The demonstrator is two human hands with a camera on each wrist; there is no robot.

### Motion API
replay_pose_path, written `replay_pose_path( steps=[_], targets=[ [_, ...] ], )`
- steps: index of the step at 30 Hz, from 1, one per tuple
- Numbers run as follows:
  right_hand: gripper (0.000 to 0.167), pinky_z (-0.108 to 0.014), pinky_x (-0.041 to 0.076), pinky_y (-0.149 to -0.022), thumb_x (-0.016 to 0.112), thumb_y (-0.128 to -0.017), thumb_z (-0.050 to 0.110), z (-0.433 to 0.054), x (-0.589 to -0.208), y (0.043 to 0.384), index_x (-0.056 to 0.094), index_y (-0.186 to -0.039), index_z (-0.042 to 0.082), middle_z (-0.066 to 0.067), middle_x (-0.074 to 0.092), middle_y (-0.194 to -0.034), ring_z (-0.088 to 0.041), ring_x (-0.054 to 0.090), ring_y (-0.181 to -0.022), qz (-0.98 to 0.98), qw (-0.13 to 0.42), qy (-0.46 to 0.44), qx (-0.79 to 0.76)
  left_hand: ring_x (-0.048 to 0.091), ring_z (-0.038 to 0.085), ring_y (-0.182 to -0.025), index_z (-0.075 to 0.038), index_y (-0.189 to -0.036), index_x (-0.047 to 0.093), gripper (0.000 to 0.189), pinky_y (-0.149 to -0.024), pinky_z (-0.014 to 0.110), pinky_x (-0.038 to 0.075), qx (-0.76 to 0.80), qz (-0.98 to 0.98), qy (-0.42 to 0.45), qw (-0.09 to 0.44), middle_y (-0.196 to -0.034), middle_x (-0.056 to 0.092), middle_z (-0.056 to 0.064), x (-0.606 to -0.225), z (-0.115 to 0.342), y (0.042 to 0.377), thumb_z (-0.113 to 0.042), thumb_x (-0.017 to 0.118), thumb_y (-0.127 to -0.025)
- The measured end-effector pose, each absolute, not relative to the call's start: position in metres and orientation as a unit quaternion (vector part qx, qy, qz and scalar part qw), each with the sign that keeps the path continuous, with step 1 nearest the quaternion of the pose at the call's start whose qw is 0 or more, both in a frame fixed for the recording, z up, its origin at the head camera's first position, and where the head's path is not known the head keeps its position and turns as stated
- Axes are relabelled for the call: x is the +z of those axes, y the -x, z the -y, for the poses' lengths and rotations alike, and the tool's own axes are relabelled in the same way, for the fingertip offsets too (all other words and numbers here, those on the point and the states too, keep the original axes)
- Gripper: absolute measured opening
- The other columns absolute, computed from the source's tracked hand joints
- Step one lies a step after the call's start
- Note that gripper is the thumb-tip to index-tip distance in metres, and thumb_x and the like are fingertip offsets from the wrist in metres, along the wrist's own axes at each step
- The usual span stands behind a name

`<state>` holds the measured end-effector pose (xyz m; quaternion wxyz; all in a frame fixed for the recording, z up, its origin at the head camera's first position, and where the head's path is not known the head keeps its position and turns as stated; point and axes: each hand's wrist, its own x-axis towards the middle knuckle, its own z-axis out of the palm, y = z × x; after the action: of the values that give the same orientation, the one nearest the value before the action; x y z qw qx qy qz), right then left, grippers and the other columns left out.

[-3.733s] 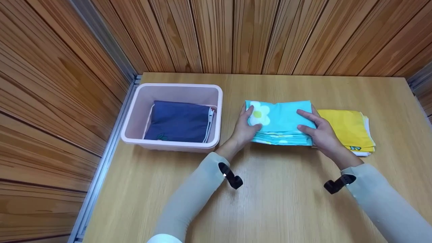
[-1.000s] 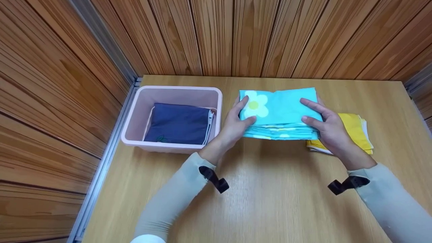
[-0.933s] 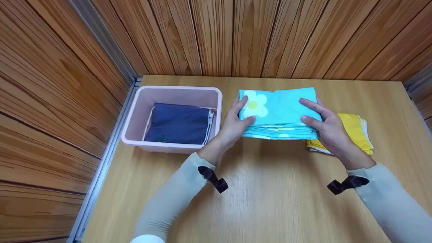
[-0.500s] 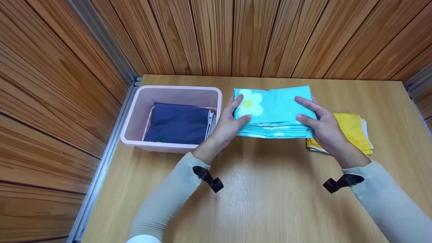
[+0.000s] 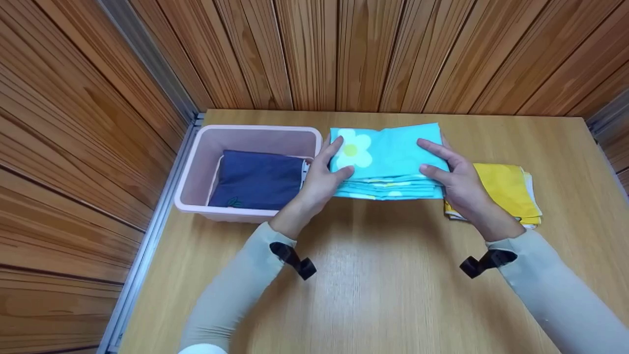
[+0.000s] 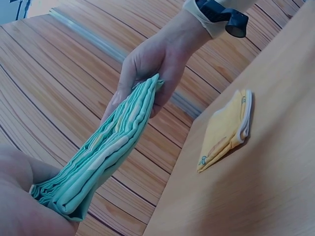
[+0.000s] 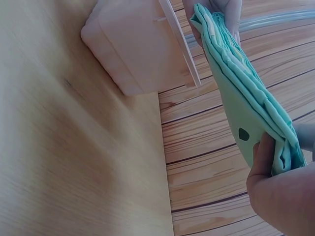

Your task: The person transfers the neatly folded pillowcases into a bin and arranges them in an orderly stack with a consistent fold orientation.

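Between my two hands hangs a thick, folded turquoise cloth (image 5: 393,152) with a large white flower printed at its left. My left hand (image 5: 314,184) grips its left end, thumb on top and the other fingers partly hidden behind. At the opposite end my right hand (image 5: 462,182) holds on in the same way. Both wrist views show the turquoise cloth (image 6: 110,137) raised off the table, its many folded layers facing the person. A small dark spot marks its underside (image 7: 229,110) in the right wrist view.
A pale pink plastic bin (image 5: 231,212) stands at the left, with a folded navy cloth (image 5: 260,177) inside. My left hand is close to its right rim. A folded yellow cloth (image 5: 508,189) lies on the wooden table (image 5: 373,295) at right. Wood-panelled walls (image 5: 363,54) enclose the back and left.
Both hands have lifted the turquoise cloth from beside the yellow one and carried it left, closer to the bin. More of the yellow cloth shows now than one second ago.
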<state>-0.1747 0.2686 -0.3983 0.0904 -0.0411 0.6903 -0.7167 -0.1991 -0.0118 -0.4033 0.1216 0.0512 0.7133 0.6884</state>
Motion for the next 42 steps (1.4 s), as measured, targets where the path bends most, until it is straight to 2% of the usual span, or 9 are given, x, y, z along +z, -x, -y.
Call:
replay_pose_path(
  steps=[2, 6, 10, 17, 21, 28, 35, 42],
  targets=[
    [0.054, -0.026, 0.015, -0.123, 0.064, -0.100, 0.008, -0.266, -0.398, 0.175, 0.048, -0.151, 0.007, 0.004, -0.011, -0.171, -0.018, -0.016, -0.155, -0.688, 0.090, 0.043, -0.719, 0.003, 0.018, -0.157, -0.016, -0.160, 0.032, 0.071, -0.122, 0.028, 0.022, 0.687, -0.714, -0.048, 0.124, -0.172, 0.007, 0.001, -0.403, 0.014, 0.199, -0.003, 0.063, -0.098],
    [0.054, -0.021, 0.023, -0.119, 0.065, -0.099, 0.007, -0.261, -0.399, 0.177, 0.048, -0.151, 0.006, 0.004, -0.009, -0.171, -0.019, -0.014, -0.155, -0.688, 0.088, 0.046, -0.719, 0.001, 0.014, -0.157, -0.020, -0.161, 0.032, 0.071, -0.123, 0.029, 0.017, 0.689, -0.711, -0.036, 0.134, -0.172, 0.005, -0.003, -0.401, 0.020, 0.199, -0.006, 0.064, -0.099],
    [0.055, -0.020, 0.029, -0.116, 0.063, -0.100, 0.005, -0.255, -0.399, 0.179, 0.045, -0.152, 0.002, 0.003, -0.007, -0.172, -0.020, -0.011, -0.156, -0.693, 0.086, 0.050, -0.714, 0.000, 0.014, -0.156, -0.018, -0.161, 0.032, 0.070, -0.123, 0.028, 0.017, 0.713, -0.687, -0.032, 0.134, -0.172, 0.003, -0.002, -0.401, 0.025, 0.198, -0.003, 0.062, -0.099],
    [0.056, -0.029, 0.021, -0.122, 0.061, -0.101, 0.007, -0.243, -0.396, 0.180, 0.043, -0.154, 0.004, 0.005, -0.007, -0.172, -0.019, -0.011, -0.156, -0.700, 0.096, 0.041, -0.706, 0.000, 0.011, -0.156, -0.016, -0.160, 0.034, 0.069, -0.122, 0.025, 0.019, 0.757, -0.639, -0.016, 0.136, -0.172, 0.001, -0.004, -0.399, 0.035, 0.196, 0.005, 0.058, -0.099],
    [0.056, -0.030, 0.018, -0.123, 0.062, -0.101, 0.008, -0.236, -0.396, 0.181, 0.044, -0.154, 0.007, 0.006, -0.007, -0.172, -0.019, -0.011, -0.156, -0.703, 0.100, 0.037, -0.703, 0.001, 0.012, -0.156, -0.015, -0.160, 0.033, 0.069, -0.122, 0.025, 0.018, 0.726, -0.676, -0.028, 0.123, -0.172, 0.003, -0.004, -0.398, 0.042, 0.198, 0.002, 0.060, -0.099],
    [0.056, -0.032, 0.010, -0.125, 0.060, -0.101, 0.003, -0.224, -0.399, 0.184, 0.042, -0.153, 0.001, 0.002, -0.005, -0.172, -0.018, -0.010, -0.156, -0.694, 0.093, 0.047, -0.712, 0.003, 0.012, -0.156, -0.015, -0.160, 0.033, 0.069, -0.123, 0.027, 0.018, 0.707, -0.696, -0.033, 0.120, -0.172, 0.007, -0.003, -0.397, 0.056, 0.199, 0.002, 0.060, -0.099],
    [0.055, -0.032, 0.012, -0.125, 0.060, -0.101, 0.004, -0.215, -0.401, 0.184, 0.043, -0.154, 0.004, 0.005, -0.004, -0.172, -0.016, -0.008, -0.156, -0.702, 0.099, 0.039, -0.704, 0.003, 0.015, -0.156, -0.012, -0.160, 0.033, 0.068, -0.122, 0.029, 0.023, 0.713, -0.691, -0.029, 0.121, -0.172, 0.006, 0.000, -0.398, 0.065, 0.199, 0.003, 0.060, -0.099],
    [0.054, -0.034, 0.010, -0.125, 0.059, -0.101, 0.002, -0.207, -0.402, 0.184, 0.044, -0.153, 0.002, 0.003, -0.002, -0.172, -0.017, -0.006, -0.157, -0.694, 0.098, 0.042, -0.712, 0.002, 0.014, -0.156, -0.010, -0.160, 0.032, 0.068, -0.124, 0.030, 0.014, 0.711, -0.693, -0.035, 0.117, -0.171, 0.008, 0.001, -0.398, 0.074, 0.199, 0.003, 0.059, -0.099]
  ],
)
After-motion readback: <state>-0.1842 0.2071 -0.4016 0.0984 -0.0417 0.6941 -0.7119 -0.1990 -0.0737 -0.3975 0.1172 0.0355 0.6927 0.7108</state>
